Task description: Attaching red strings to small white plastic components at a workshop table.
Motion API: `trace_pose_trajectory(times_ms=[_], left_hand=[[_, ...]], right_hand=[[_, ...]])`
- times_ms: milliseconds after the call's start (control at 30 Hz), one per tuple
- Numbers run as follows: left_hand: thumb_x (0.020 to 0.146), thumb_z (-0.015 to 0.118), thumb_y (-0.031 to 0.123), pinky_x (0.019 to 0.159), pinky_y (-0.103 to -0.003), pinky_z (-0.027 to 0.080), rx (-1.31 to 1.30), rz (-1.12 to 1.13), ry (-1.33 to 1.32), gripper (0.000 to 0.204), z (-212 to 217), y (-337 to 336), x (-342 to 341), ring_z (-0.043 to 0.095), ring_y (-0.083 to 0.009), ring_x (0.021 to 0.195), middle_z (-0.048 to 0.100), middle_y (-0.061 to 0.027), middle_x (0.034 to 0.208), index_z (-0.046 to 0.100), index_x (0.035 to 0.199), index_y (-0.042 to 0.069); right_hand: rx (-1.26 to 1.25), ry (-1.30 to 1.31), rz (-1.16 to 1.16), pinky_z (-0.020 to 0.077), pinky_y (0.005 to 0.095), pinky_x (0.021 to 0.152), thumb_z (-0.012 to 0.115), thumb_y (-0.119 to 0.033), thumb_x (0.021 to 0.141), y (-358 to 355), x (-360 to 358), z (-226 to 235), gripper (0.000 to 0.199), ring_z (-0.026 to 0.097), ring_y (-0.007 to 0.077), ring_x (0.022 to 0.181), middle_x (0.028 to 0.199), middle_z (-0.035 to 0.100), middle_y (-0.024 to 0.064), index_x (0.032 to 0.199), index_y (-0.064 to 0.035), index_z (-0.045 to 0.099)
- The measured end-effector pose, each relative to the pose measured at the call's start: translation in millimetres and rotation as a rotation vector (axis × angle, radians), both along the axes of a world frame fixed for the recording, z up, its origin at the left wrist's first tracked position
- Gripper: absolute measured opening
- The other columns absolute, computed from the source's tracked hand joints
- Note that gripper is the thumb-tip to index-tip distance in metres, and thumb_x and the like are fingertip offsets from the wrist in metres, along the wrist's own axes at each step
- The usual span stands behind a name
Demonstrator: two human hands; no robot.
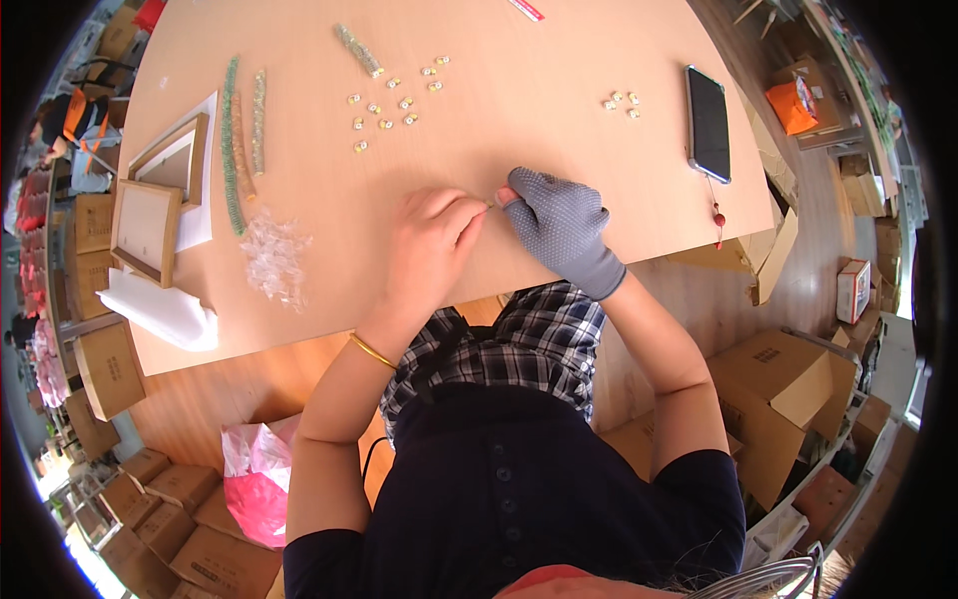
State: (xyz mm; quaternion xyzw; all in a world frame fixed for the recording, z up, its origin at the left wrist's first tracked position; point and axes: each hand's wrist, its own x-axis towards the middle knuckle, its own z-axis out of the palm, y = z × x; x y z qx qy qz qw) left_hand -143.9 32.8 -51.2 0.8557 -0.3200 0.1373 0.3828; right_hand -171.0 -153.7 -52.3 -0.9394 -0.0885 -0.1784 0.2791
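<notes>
My bare left hand, with a gold bracelet on its wrist, is closed over the table near its front edge, thumb and forefinger pinched. Facing it, my right hand wears a grey dotted glove and is also closed, its bare thumb tip showing. Something tiny seems to sit between the two sets of fingertips; its kind is too small to tell. Beyond my hands lie several small yellow-and-white pieces and a speckled strand. A smaller group of like pieces rests farther right.
At the left lie a green strand, an orange-brown strand, a pale strand, a heap of clear plastic bits and wooden frames. A black phone with a red-beaded strap is at the right. Cardboard boxes stand on the floor.
</notes>
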Motion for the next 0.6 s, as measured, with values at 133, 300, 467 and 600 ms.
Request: trace_pose_trajectory(times_ms=[133,300,467,600], left_hand=[[0.082,0.078,0.003,0.079,-0.037,0.050,0.024,-0.028,-0.027,0.011,-0.2,-0.7,1.8,0.064,-0.0241,0.082,0.070,-0.0035,0.089,0.071,0.090,0.006],[0.081,0.078,0.002,0.079,-0.037,0.049,0.005,-0.036,-0.006,0.012,-2.7,-0.5,1.7,0.064,-0.0237,0.080,0.069,-0.0030,0.088,0.069,0.088,0.006],[0.080,0.078,0.002,0.080,-0.037,0.049,0.000,-0.048,0.031,0.013,-3.1,0.4,1.8,0.064,-0.0242,0.082,0.068,-0.0035,0.088,0.068,0.088,0.006],[0.080,0.076,0.003,0.083,-0.039,0.050,-0.017,-0.053,0.029,0.014,-4.6,0.4,0.9,0.065,-0.0247,0.086,0.066,-0.0039,0.089,0.066,0.088,0.006]], right_hand=[[0.003,0.017,-0.016,0.0480,0.0428,0.051,0.066,-0.022,0.094,1.9,0.8,1.9,0.016,0.064,0.0341,0.059,0.068,0.062,0.0141,0.086,-0.0096,0.061],[-0.023,0.059,-0.026,0.0472,0.0425,0.050,0.067,-0.019,0.092,4.4,2.3,3.0,0.015,0.063,0.0334,0.057,0.066,0.060,0.0137,0.084,-0.0098,0.059],[0.017,0.064,-0.026,0.0467,0.0419,0.049,0.068,-0.016,0.090,8.1,1.5,4.7,0.015,0.063,0.0328,0.056,0.065,0.060,0.0132,0.082,-0.0092,0.058],[-0.025,0.092,-0.027,0.0464,0.0413,0.048,0.069,-0.016,0.089,8.2,0.4,7.6,0.016,0.063,0.0327,0.056,0.065,0.060,0.0129,0.081,-0.0088,0.057]])
